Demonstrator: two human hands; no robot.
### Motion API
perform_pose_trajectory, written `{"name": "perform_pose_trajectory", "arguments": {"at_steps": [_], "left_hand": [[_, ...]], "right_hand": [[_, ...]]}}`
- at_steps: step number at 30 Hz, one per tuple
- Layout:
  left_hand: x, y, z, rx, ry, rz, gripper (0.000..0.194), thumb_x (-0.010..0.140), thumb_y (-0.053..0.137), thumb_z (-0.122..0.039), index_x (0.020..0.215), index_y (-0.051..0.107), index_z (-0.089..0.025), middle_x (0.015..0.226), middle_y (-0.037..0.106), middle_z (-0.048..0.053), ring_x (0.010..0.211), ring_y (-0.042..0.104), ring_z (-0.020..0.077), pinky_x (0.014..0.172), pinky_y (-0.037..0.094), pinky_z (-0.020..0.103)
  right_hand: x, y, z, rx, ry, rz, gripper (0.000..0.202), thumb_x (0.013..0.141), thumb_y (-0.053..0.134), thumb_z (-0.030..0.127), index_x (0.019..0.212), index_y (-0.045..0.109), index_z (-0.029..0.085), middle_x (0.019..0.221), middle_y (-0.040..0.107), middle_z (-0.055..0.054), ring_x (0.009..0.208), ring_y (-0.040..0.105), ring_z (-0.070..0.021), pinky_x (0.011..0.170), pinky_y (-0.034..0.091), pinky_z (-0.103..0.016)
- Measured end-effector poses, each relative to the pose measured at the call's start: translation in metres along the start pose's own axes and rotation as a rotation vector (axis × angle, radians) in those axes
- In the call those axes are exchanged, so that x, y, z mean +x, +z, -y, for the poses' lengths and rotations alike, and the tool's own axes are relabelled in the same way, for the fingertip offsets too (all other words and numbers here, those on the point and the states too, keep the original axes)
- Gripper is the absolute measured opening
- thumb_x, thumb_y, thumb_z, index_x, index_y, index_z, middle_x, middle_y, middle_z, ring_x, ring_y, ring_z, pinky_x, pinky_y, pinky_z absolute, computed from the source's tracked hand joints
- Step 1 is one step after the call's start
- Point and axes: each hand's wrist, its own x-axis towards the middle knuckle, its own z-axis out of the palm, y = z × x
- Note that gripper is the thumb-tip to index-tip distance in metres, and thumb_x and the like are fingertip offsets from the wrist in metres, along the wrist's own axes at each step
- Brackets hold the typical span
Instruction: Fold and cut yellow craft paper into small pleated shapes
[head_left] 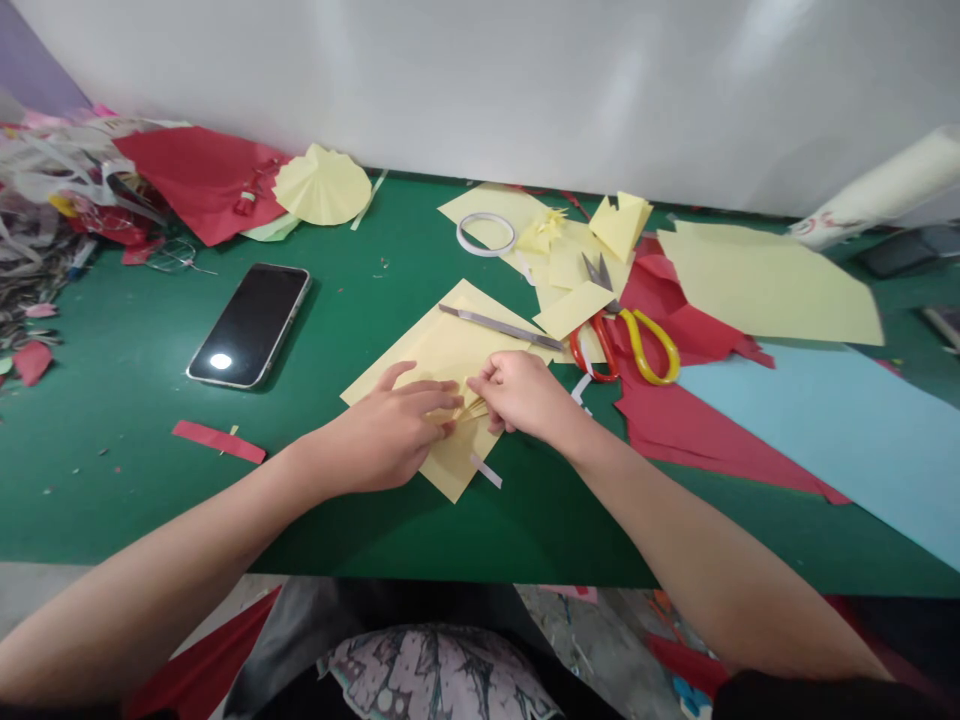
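Observation:
On the green table, a pale yellow sheet of paper [454, 475] lies turned with one corner towards me. A small piece of folded yellow paper [472, 404] with narrow pleats is between my hands. My right hand [521, 395] pinches it between thumb and fingertips. Stretched over the sheet, my left hand [397, 425] has its fingers apart, the tips touching the pleats from the left. A slim metal blade [499, 326] rests across the sheet just beyond my hands. Near its right end lie scissors [630, 335] with red and yellow handles.
A smartphone [251, 325] lies at left, with a red strip [219, 441] nearer me. Behind are a tape roll [486, 252], yellow scraps and a pleated paper fan [322, 187]. Red paper [697, 430] and a blue sheet [840, 410] cover the right. A white wall [450, 90] bounds the back.

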Motion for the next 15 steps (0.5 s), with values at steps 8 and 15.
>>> {"name": "perform_pose_trajectory", "arguments": {"at_steps": [8, 15], "left_hand": [[0.0011, -0.0005, -0.0056, 0.023, -0.051, 0.014, 0.03, 0.078, 0.033, -0.01, 0.094, 0.058, -0.014, 0.12, 0.047, 0.013, 0.116, 0.038, 0.0217, 0.099, 0.019, 0.048], [0.0021, 0.0002, -0.008, 0.011, -0.009, 0.017, 0.032, 0.076, 0.034, -0.007, 0.096, 0.057, -0.013, 0.119, 0.049, 0.01, 0.118, 0.036, 0.0194, 0.102, 0.017, 0.046]], "right_hand": [[-0.0013, 0.0014, -0.0009, -0.197, -0.094, -0.093, 0.017, 0.076, 0.049, 0.028, 0.064, 0.051, 0.015, 0.046, 0.05, 0.002, 0.039, 0.048, -0.008, 0.044, 0.036, -0.021], [0.0036, 0.0021, -0.0075, -0.309, -0.171, -0.185, 0.019, 0.072, 0.052, 0.03, 0.06, 0.053, 0.016, 0.057, 0.055, -0.001, 0.053, 0.049, -0.0099, 0.049, 0.034, -0.022]]}}
